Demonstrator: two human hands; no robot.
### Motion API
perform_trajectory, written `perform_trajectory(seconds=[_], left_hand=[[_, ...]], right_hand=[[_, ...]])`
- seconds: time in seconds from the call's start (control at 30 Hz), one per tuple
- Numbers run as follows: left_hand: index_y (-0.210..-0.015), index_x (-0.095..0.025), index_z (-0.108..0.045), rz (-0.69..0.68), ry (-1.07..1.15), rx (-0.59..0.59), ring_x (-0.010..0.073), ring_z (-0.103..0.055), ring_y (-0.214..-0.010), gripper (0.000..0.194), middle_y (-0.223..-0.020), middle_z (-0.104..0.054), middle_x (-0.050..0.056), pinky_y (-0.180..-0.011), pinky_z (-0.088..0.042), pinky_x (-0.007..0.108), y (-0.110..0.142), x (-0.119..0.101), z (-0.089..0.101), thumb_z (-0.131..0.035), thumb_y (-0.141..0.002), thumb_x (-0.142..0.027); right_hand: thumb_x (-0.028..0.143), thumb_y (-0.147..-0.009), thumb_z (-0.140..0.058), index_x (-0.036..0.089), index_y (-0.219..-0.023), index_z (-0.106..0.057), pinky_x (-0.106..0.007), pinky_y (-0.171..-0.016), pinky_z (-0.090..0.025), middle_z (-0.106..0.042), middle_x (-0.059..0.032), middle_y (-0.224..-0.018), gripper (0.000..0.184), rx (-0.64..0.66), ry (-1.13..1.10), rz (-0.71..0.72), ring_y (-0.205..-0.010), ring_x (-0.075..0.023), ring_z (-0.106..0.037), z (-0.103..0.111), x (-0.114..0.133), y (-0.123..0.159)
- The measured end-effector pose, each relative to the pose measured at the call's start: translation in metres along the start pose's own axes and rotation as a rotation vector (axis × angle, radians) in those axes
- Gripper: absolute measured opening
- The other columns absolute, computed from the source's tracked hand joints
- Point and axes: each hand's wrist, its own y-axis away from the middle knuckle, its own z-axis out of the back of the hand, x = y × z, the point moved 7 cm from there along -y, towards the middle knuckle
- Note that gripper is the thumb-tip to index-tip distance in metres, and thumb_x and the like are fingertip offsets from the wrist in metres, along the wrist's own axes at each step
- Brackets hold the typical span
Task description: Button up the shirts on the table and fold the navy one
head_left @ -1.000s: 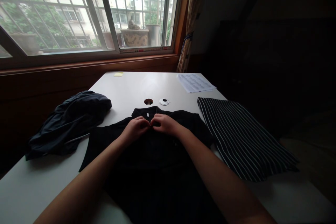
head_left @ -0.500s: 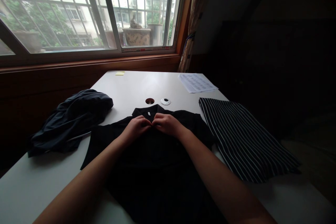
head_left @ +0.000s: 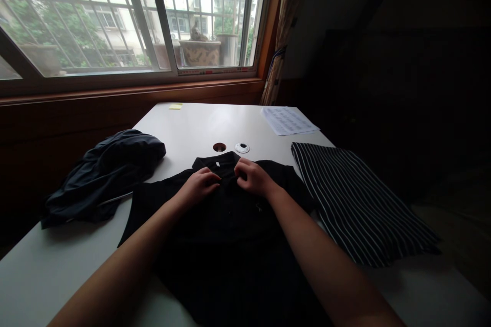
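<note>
A black short-sleeved collared shirt (head_left: 226, 235) lies spread on the white table, its collar toward the window and a small white label inside the neck. My left hand (head_left: 199, 184) is closed at the left side of the neck opening, thumb and fingers pinching the shirt's front edge. On the other side, my right hand (head_left: 253, 177) has curled fingers at the right collar edge, closed on the shirt's collar. A small light mark shows on the chest below my right wrist. Both forearms cover parts of the shirt.
Dark crumpled clothing (head_left: 105, 176) lies left on the table (head_left: 195, 125). A striped cloth (head_left: 356, 199) lies right. Behind are printed papers (head_left: 289, 120), a yellow sticky note (head_left: 175, 106), a round hole (head_left: 219, 147) and a white round cover (head_left: 242, 148). A barred window stands beyond.
My right hand has moved right and slightly up, away from my left hand, toward the collar's right edge. The hands were touching at the neck opening; a gap now separates them.
</note>
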Motion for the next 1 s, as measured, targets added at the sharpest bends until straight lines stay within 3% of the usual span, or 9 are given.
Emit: perform_trajectory(seconds=[0.13, 0.3, 0.4, 0.53, 0.63, 0.7, 0.77, 1.0], left_hand=[[-0.100, -0.021, -0.073, 0.000, -0.002, -0.023, 0.0173, -0.065, -0.085, 0.016, -0.098, -0.063, 0.005, -0.079, -0.053, 0.030, 0.001, 0.001, 0.001, -0.066, -0.086, -0.025], [-0.100, -0.021, -0.073, 0.011, 0.001, -0.071, 0.0177, -0.066, -0.087, 0.017, -0.099, -0.064, 0.005, -0.081, -0.053, 0.031, 0.001, 0.003, 0.008, -0.063, -0.087, -0.023], [-0.099, -0.021, -0.073, 0.022, 0.011, -0.100, 0.0175, -0.066, -0.086, 0.016, -0.097, -0.066, 0.005, -0.080, -0.053, 0.030, 0.000, 0.005, 0.012, -0.061, -0.088, -0.022], [-0.100, -0.021, -0.073, 0.023, 0.002, -0.091, 0.0169, -0.066, -0.084, 0.018, -0.096, -0.067, 0.004, -0.077, -0.052, 0.029, 0.000, 0.008, 0.014, -0.060, -0.087, -0.019], [-0.101, -0.021, -0.073, 0.014, -0.002, -0.078, 0.0165, -0.065, -0.082, 0.020, -0.095, -0.067, 0.004, -0.076, -0.052, 0.029, -0.001, 0.009, 0.013, -0.059, -0.087, -0.019], [-0.101, -0.021, -0.073, 0.008, 0.002, -0.076, 0.0162, -0.065, -0.082, 0.020, -0.095, -0.066, 0.005, -0.075, -0.052, 0.028, -0.001, 0.008, 0.013, -0.057, -0.088, -0.019], [-0.100, -0.021, -0.073, 0.002, 0.006, -0.072, 0.0160, -0.065, -0.081, 0.020, -0.095, -0.065, 0.005, -0.075, -0.052, 0.028, -0.001, 0.006, 0.014, -0.057, -0.088, -0.018], [-0.098, -0.020, -0.073, -0.002, 0.013, -0.069, 0.0165, -0.066, -0.082, 0.019, -0.096, -0.066, 0.005, -0.076, -0.053, 0.029, 0.000, 0.002, 0.015, -0.057, -0.088, -0.019]], right_hand=[[0.006, -0.071, -0.053, 0.021, -0.079, -0.050, -0.026, -0.071, -0.042, -0.051, -0.0005, -0.085, 0.017, -0.054, -0.021, -0.052, -0.076, -0.0151, -0.049, 0.006, -0.009, 0.001], [0.008, -0.072, -0.055, 0.020, -0.082, -0.054, -0.029, -0.075, -0.044, -0.053, -0.0021, -0.088, 0.015, 0.031, 0.011, -0.045, -0.079, -0.0171, -0.050, 0.003, -0.006, -0.001], [0.015, -0.075, -0.062, 0.021, -0.092, -0.063, -0.039, -0.089, -0.042, -0.059, -0.0053, -0.094, 0.018, 0.091, 0.167, -0.014, -0.096, -0.0239, -0.050, 0.002, 0.004, -0.003], [0.025, -0.076, -0.070, 0.026, -0.110, -0.070, -0.055, -0.103, -0.032, -0.062, -0.0073, -0.104, 0.034, 0.125, 0.298, 0.073, -0.114, -0.0320, -0.044, 0.002, 0.026, -0.008], [0.021, -0.076, -0.071, 0.026, -0.100, -0.075, -0.048, -0.105, -0.036, -0.063, -0.0062, -0.101, 0.025, 0.191, 0.221, 0.176, -0.115, -0.0294, -0.047, -0.005, 0.041, -0.009], [0.016, -0.076, -0.070, 0.025, -0.095, -0.077, -0.038, -0.098, -0.044, -0.065, -0.0047, -0.096, 0.022, 0.262, 0.122, 0.189, -0.103, -0.0238, -0.056, -0.011, 0.043, -0.008], [0.015, -0.077, -0.069, 0.024, -0.095, -0.077, -0.032, -0.089, -0.048, -0.066, -0.0034, -0.094, 0.022, 0.319, 0.035, 0.150, -0.091, -0.0192, -0.060, -0.015, 0.041, -0.008], [0.015, -0.078, -0.071, 0.023, -0.090, -0.077, -0.027, -0.080, -0.049, -0.065, -0.0014, -0.094, 0.015, 0.421, -0.123, 0.014, -0.083, -0.0152, -0.063, -0.018, 0.033, -0.008]])
